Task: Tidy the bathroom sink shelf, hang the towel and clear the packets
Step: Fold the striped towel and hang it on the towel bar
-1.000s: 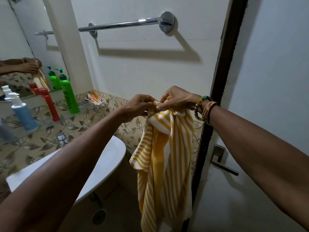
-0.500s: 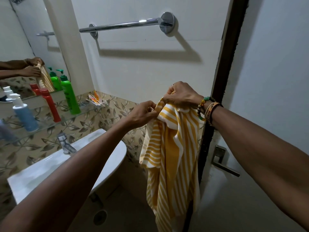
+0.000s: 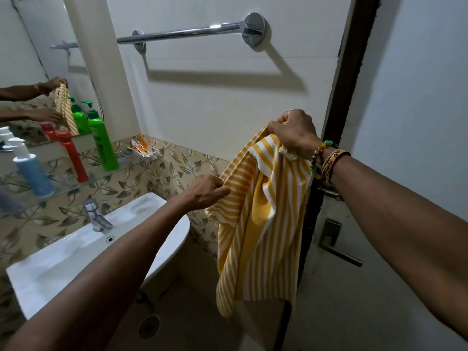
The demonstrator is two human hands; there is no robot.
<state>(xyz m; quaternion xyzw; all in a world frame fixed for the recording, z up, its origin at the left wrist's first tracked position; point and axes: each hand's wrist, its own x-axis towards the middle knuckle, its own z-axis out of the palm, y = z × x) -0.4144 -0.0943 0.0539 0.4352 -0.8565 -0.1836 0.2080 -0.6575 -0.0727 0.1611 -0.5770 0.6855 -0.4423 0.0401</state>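
1 towel (image 3: 260, 224), 2 hands (image 3: 207, 191) (image 3: 293, 133) gripping — 1 rail (image 3: 190, 34)

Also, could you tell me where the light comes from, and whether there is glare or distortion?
Head view: the towel rail casts a hard shadow down and right on the wall, so light likely comes from upper left; a glare spot sits on the rail; the wide lens bows the door frame.

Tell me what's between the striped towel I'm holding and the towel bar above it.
Between the striped towel and the towel bar, the head view shows only bare white wall crossed by the bar's shadow.
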